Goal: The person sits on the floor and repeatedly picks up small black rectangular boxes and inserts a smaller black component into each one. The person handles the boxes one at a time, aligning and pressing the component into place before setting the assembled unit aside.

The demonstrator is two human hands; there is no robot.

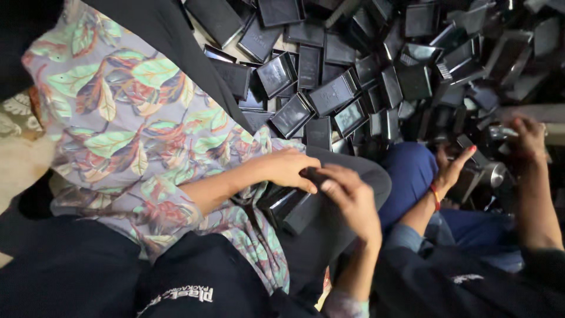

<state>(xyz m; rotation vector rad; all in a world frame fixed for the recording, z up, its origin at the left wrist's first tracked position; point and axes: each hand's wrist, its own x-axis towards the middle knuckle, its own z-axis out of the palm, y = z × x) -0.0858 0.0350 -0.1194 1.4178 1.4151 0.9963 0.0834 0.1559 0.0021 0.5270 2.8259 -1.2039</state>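
Hands, left hand point(288, 168) and right hand point(353, 197), clasp stacked black trays point(288, 206); tray heap point(353, 76) crowds close.

Black glossy trays point(335, 91) are piling across the top, another black tray stack point(291, 206) is lying on grey fabric point(353, 171). A sleeve point(129, 129) is showing lilac-grey with green, red and orange leaf print; a co-worker is wearing blue trousers point(412, 171) and a red wristband point(436, 197).
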